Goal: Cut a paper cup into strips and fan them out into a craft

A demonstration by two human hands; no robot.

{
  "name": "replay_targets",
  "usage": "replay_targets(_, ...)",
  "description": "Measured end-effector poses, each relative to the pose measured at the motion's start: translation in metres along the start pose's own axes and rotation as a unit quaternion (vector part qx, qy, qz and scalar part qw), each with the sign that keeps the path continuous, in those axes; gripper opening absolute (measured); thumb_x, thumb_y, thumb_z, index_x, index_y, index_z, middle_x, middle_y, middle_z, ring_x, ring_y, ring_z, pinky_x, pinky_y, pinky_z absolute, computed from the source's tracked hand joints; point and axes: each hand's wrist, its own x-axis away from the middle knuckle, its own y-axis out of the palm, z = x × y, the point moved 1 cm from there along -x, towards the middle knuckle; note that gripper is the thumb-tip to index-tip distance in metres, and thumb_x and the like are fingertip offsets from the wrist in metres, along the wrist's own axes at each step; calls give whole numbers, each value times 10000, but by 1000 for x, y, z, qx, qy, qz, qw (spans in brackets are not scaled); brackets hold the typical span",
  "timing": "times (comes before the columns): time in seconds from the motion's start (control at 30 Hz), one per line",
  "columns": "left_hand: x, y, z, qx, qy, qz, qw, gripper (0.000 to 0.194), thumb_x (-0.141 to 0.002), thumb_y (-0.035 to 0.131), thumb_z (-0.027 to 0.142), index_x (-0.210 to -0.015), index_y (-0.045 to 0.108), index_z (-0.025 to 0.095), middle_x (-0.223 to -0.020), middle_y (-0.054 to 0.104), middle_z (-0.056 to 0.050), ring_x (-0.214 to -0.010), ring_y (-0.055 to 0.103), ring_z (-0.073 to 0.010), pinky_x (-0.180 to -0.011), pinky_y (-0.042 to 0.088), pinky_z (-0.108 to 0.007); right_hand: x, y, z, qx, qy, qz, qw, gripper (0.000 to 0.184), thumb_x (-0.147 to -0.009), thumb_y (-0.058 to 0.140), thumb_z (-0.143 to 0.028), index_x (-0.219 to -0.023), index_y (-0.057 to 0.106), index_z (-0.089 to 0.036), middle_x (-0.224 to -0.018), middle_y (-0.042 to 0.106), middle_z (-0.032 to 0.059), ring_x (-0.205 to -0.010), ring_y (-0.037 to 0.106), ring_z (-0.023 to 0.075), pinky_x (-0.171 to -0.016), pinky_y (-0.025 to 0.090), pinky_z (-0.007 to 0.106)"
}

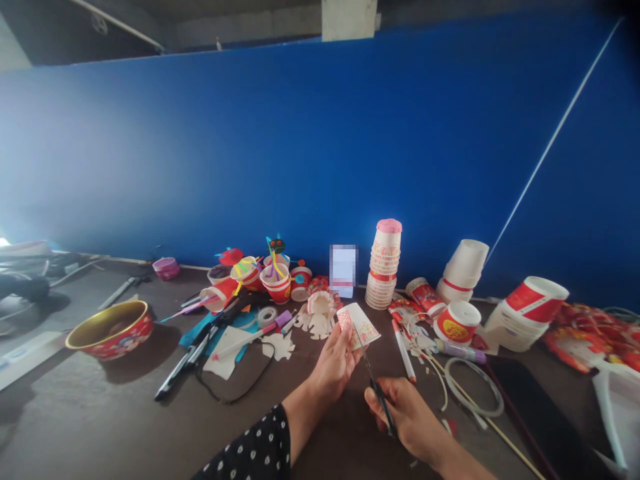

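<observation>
Near the middle of the table, my left hand (pixel 336 362) grips a white paper cup (pixel 367 325) with a red-and-yellow print, tilted on its side. Its fingers wrap round the cup's left part. Below and right of it, my right hand (pixel 400 413) is closed round the handles of black scissors (pixel 381 399). The scissor blades point up and left and reach the cup's edge; whether they are parted is too small to tell. Just behind the cup lies a cut white paper piece with a scalloped edge (pixel 323 305).
A tall stack of paper cups (pixel 383 267) stands behind, beside a phone-like screen (pixel 343 270). More cups (pixel 530 310) and a tape ring (pixel 473 387) are at right. Pens (pixel 187 363), decorated cups (pixel 275 283) and a gold-rimmed red bowl (pixel 113 333) lie left. A blue partition (pixel 300 147) closes the back.
</observation>
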Motion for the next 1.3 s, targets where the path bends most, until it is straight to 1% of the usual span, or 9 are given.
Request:
replay_targets(0.13,0,0,-1,-21,13,-17,1000,480,-728,650,343,-1167,506,212,-1166,573,-87,-1090,516,-233,-956,371,-368,0,0,0,-2,2,3,1000,498,-781,389,-613,-544,390,-176,-487,424,-22,-457,355,78,-450,260,206)
replay_targets(0.23,1,-1,-1,-50,17,-21,998,537,-731,637,383,-1207,458,213,-1175,560,-100,-1068,527,-240,-921,392,-375,1,0,0,-8,-1,1,1000,472,-772,433,-589,-548,395,-175,-489,422,-28,-462,357,77,-454,264,203)
replay_targets(0.37,1,-1,-1,-99,17,-16,995,505,-759,581,434,-1200,446,228,-1166,562,-104,-1036,539,-249,-826,444,-348,0,0,2,-13,-12,-2,1000,467,-776,441,-578,-543,380,-178,-487,419,-33,-466,365,76,-455,270,195)
replay_targets(0.47,1,-2,-2,-121,17,-12,992,486,-781,539,450,-1201,431,231,-1146,572,-103,-1021,544,-248,-785,457,-335,-1,1,7,-8,5,4,1000,482,-778,412,-606,-552,374,-182,-483,413,-36,-456,362,74,-445,269,191)
replay_targets(0.67,2,1,-2,-114,18,10,993,431,-798,534,396,-1179,439,217,-1131,568,-106,-1003,547,-240,-763,461,-324,-4,4,17,3,24,20,999,506,-778,378,-641,-550,344,-190,-481,370,-45,-449,319,69,-430,248,192)
replay_targets(0.83,2,2,-1,-102,15,19,994,417,-790,553,360,-1168,455,215,-1095,585,-105,-969,562,-246,-732,463,-322,-3,3,15,11,16,22,1000,521,-757,391,-664,-539,323,-195,-477,332,-52,-450,297,71,-427,235,200)
replay_targets(0.97,3,1,0,-111,22,17,993,396,-796,544,346,-1157,462,206,-1080,585,-114,-973,554,-251,-711,461,-315,-2,3,15,-9,18,25,999,499,-759,426,-632,-540,310,-199,-482,308,-58,-453,294,72,-429,234,201)
replay_targets(1.17,3,2,1,-119,23,13,993,361,-790,543,364,-1107,480,202,-1095,570,-121,-995,532,-264,-707,456,-319,-2,4,14,-47,26,38,998,461,-741,493,-588,-542,370,-190,-475,351,-60,-449,345,76,-435,264,202)
replay_targets(1.3,2,1,0,-124,24,7,992,333,-795,534,376,-1073,484,200,-1084,572,-126,-967,544,-257,-704,453,-314,-2,3,11,-38,28,36,998,468,-732,497,-597,-536,382,-189,-461,373,-57,-436,366,78,-437,274,203)
